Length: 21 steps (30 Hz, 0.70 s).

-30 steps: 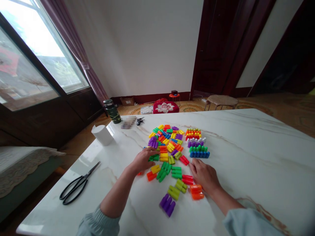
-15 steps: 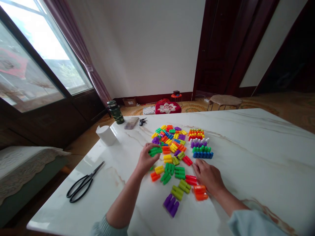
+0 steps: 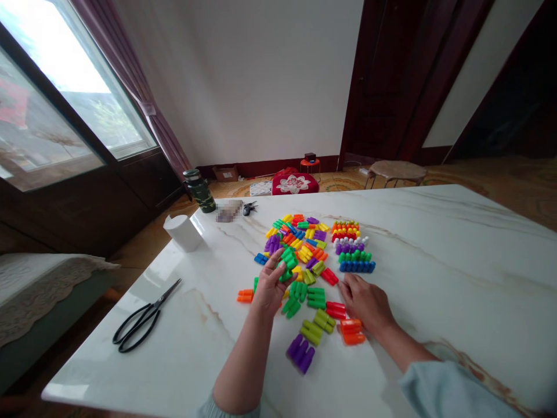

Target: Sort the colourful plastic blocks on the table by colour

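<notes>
My left hand (image 3: 270, 284) is closed round a green plastic building block (image 3: 288, 264) with rounded tubes, lifted over the loose pile (image 3: 300, 235) of coloured blocks. My right hand (image 3: 368, 305) rests on the table with its fingers curled in and nothing visible in them. Beside its fingertips lies a red block (image 3: 330, 277); another red block (image 3: 336, 310) and an orange block (image 3: 351, 332) are close by. Nearer me are olive-green blocks (image 3: 311, 332) and a purple block (image 3: 300, 353). Several green blocks (image 3: 316, 298) lie between my hands.
Rows of joined blocks (image 3: 357, 266), sorted by colour, stand right of the pile. Black-handled scissors (image 3: 139, 322), a white paper roll (image 3: 183, 232), a camouflage flask (image 3: 200, 191) and keys (image 3: 249, 208) are on the left of the marble-patterned table (image 3: 456, 249).
My left hand has turned and shifted right and slightly up with the green block. An orange block and a blue one now show left of it. My right hand has stayed in place.
</notes>
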Each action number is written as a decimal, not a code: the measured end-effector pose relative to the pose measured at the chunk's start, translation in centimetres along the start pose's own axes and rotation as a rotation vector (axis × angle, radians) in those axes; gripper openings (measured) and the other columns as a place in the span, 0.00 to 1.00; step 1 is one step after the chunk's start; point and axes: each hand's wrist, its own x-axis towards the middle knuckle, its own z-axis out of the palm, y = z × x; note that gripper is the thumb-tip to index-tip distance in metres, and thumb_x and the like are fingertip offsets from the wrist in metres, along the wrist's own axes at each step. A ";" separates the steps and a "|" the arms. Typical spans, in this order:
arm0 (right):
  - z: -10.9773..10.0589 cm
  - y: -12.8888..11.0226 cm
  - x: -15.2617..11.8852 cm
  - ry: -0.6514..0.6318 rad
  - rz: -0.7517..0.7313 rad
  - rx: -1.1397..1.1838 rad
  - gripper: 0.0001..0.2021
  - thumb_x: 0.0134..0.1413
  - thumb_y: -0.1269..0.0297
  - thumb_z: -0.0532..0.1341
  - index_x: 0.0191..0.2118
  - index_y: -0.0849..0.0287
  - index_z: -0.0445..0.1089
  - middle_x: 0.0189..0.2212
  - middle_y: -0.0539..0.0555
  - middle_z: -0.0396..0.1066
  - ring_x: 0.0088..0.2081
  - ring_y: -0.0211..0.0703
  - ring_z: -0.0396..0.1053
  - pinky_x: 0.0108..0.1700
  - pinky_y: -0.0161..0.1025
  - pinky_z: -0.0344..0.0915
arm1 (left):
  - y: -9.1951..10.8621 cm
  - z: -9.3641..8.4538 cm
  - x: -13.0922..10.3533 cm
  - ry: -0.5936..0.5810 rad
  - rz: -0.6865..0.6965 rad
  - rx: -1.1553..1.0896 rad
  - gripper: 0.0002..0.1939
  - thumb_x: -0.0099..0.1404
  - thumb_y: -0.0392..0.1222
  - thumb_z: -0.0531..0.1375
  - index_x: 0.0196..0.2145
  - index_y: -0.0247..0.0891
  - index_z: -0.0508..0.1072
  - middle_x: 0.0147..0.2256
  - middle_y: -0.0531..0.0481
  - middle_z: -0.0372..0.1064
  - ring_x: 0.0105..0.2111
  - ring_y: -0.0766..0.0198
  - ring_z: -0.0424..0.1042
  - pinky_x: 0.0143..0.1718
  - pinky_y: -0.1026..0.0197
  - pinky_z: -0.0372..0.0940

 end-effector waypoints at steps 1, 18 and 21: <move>0.0 0.0 0.0 -0.006 0.004 -0.002 0.13 0.64 0.60 0.50 0.32 0.56 0.67 0.31 0.50 0.75 0.25 0.36 0.68 0.27 0.36 0.47 | -0.1 0.1 -0.1 -0.011 0.012 0.029 0.28 0.52 0.41 0.70 0.51 0.42 0.70 0.43 0.50 0.74 0.37 0.64 0.77 0.38 0.62 0.74; -0.1 -0.1 -0.1 -0.009 0.006 -0.007 0.12 0.64 0.62 0.51 0.33 0.57 0.69 0.31 0.51 0.75 0.25 0.36 0.68 0.26 0.36 0.46 | -1.5 1.0 -0.5 -0.028 0.067 0.290 0.24 0.48 0.48 0.73 0.39 0.37 0.70 0.28 0.57 0.69 0.19 0.73 0.67 0.18 0.68 0.67; -0.2 -0.2 -0.1 -0.009 0.006 -0.005 0.12 0.64 0.62 0.51 0.34 0.57 0.69 0.32 0.51 0.75 0.25 0.35 0.68 0.27 0.36 0.46 | -1.2 1.1 -0.7 0.016 0.100 0.330 0.24 0.48 0.48 0.72 0.40 0.39 0.69 0.31 0.58 0.68 0.17 0.76 0.64 0.14 0.72 0.61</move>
